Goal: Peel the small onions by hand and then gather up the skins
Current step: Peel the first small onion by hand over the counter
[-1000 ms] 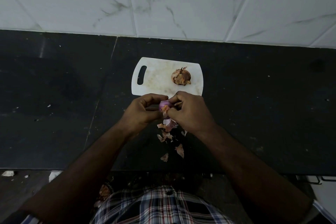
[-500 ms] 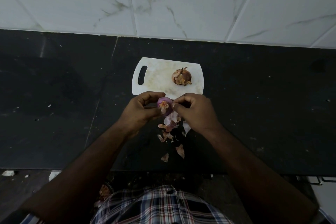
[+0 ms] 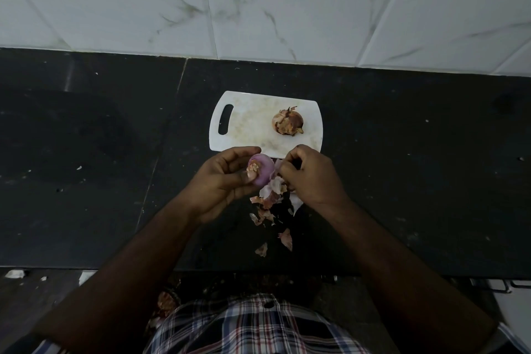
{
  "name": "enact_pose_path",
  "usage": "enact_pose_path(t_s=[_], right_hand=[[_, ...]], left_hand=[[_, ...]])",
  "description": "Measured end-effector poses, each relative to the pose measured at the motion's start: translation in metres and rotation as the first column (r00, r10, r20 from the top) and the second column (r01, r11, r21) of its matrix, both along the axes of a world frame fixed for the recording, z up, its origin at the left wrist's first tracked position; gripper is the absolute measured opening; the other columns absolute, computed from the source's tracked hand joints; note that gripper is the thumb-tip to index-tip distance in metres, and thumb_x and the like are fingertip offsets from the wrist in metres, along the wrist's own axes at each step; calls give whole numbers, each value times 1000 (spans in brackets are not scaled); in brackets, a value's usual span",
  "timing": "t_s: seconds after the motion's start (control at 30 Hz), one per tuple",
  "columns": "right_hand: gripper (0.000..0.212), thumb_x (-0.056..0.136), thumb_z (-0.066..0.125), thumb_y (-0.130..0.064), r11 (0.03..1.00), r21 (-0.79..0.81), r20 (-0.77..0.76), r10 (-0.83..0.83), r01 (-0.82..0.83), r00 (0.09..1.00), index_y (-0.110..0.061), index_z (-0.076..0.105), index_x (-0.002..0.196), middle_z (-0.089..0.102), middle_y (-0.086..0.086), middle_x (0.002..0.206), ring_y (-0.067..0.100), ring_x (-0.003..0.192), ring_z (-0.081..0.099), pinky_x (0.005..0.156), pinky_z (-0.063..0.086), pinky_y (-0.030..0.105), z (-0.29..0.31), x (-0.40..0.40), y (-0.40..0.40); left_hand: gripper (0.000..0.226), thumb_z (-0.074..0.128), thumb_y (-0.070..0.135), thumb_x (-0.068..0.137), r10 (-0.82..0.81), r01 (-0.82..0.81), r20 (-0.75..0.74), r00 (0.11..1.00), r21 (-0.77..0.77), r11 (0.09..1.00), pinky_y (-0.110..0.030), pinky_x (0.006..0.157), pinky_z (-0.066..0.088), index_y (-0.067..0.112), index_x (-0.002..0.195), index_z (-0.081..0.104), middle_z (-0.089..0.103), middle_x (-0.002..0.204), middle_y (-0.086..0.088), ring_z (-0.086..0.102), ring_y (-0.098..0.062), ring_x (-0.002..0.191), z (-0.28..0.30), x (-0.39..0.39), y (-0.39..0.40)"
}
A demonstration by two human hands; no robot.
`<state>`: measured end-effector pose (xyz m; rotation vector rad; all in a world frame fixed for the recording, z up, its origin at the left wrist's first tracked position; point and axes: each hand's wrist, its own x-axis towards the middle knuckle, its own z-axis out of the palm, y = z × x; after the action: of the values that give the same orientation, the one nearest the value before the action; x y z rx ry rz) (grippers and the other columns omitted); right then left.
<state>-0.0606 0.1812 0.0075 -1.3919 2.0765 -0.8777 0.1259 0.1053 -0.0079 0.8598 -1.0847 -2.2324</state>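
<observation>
1. Head view: a half-peeled purple onion (image 3: 260,168) sits in the left hand (image 3: 222,181), held above the near edge of the black desk (image 3: 416,181), its root end facing the camera with dry scraps still stuck on it.
2. The left hand's fingers (image 3: 244,151) curl over the top of the onion and its thumb presses from below.
3. The right hand (image 3: 311,174) is just beside the onion, fingers curled, pinching a pale strip of skin (image 3: 278,165) at the onion's right side.
4. Below the hands, loose onion skins (image 3: 270,201) lie scattered on the desk, some pale, some brown, trailing towards the desk's front edge.
5. Beyond the hands a white cutting board (image 3: 247,123) lies on the desk, handle slot to the left.
6. An unpeeled onion (image 3: 288,121) with torn brown skin rests on the board's right half.
7. White marble-patterned wall tiles (image 3: 287,3) rise behind the desk.
8. A plaid shirt (image 3: 253,327) shows at the bottom.
</observation>
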Motion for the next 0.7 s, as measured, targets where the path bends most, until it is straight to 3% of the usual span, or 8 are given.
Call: enact_pose_path(t_s=[0.07,0.1,0.17,0.2,0.27,0.33,0.47,0.7], right_hand=[[11,91,64,-24,1000,27,97,-17,14,995,-14,64,86,67,0,79,17,72,65,62,55,31,-3,-1,1],[8,92,63,-21,999,31,244,-48,42,969,-14,65,88,68,2,83,22,76,69,65,59,35,-4,-1,2],[7,95,63,-18,995,46,563,-96,84,821,-15,66,100,71,7,92,27,83,73,68,62,40,-1,2,2],[16,95,65,-20,996,45,640,-90,80,763,-15,66,110,72,6,96,26,85,74,70,62,41,1,3,2],[41,88,75,-24,999,34,650,-49,35,758,-16,62,126,71,5,107,23,88,74,73,62,42,1,3,1],[55,79,84,-22,1000,9,594,-14,12,804,-17,61,129,69,4,112,23,90,74,75,63,44,-2,4,1],[46,69,81,-21,999,-16,537,-24,39,843,-26,69,113,73,2,103,19,91,73,78,62,49,-9,8,1],[31,75,75,-4,996,-49,508,-36,71,861,-15,69,103,72,7,94,27,86,71,72,62,48,-7,11,0]], left_hand=[[45,61,-4,82,-13,14,-20,1000,32,999,-43,87,61,9,124,63,69,125,-12,71,-29,105,-2,0,-1],[45,61,-3,82,-13,14,-17,1000,40,999,-46,91,59,10,125,63,68,127,-12,70,-31,106,-1,0,-1],[48,62,-1,82,-7,7,5,1000,49,999,-49,94,56,12,127,62,66,130,-11,69,-34,108,-1,-2,0],[49,62,0,82,-5,4,15,1000,50,999,-49,94,56,11,129,61,65,132,-11,68,-35,109,-1,-2,0],[51,62,1,82,-6,5,22,1000,52,999,-50,96,55,10,132,58,64,133,-13,67,-36,110,0,-3,1],[52,64,3,81,-4,2,34,999,49,999,-50,95,55,9,133,57,65,130,-16,69,-34,105,2,-4,2],[54,69,7,79,21,-18,87,996,-37,999,-43,86,61,8,131,56,68,123,-15,72,-30,96,5,-8,5],[50,72,7,77,13,-2,104,994,-109,994,-44,85,61,9,125,58,67,126,-18,71,-36,104,5,-9,8]])
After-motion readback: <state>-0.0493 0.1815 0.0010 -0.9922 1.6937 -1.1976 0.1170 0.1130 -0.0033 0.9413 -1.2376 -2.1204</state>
